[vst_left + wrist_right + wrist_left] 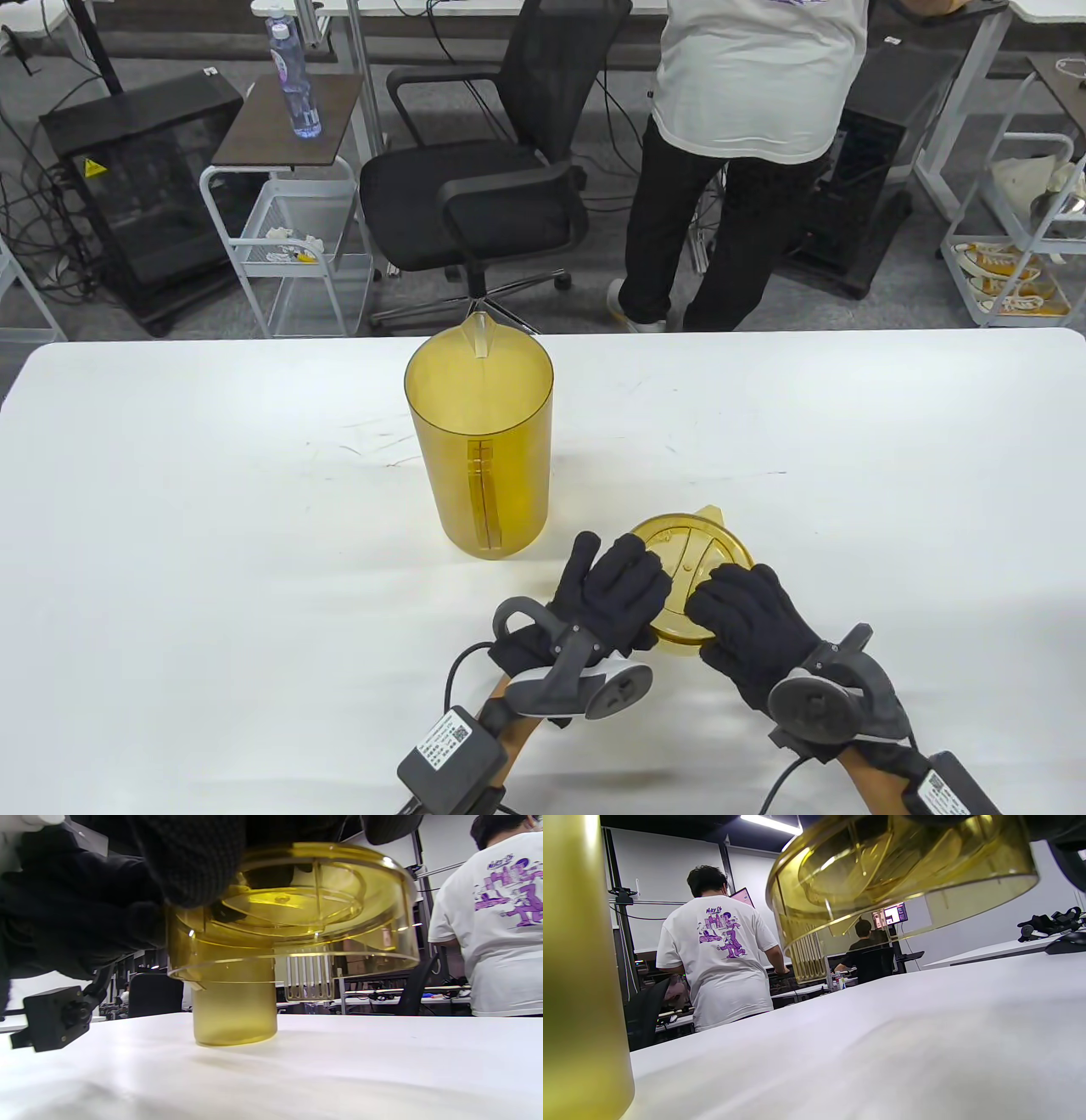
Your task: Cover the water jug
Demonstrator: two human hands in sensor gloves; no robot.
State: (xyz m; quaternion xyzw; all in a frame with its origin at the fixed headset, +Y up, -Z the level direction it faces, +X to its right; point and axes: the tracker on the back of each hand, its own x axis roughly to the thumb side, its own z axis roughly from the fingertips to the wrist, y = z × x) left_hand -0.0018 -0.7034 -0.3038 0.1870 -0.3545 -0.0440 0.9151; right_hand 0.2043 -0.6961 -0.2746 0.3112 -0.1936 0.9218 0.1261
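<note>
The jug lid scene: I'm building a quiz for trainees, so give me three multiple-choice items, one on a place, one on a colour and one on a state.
1. Where is the lid relative to the water jug in the table view?
A. on top of the jug
B. nearer the person and to the right
C. behind the jug

2. What colour are jug and lid?
A. clear blue
B. opaque white
C. translucent yellow

3. What state is the lid in?
A. held off the table by both hands
B. lying untouched on the table
C. seated on the jug

Answers: 1 B, the lid sits low and right of the open jug. 2 C, both show amber-yellow and see-through. 3 A, the left hand and right hand grip it, and the right wrist view shows a gap under it.
</note>
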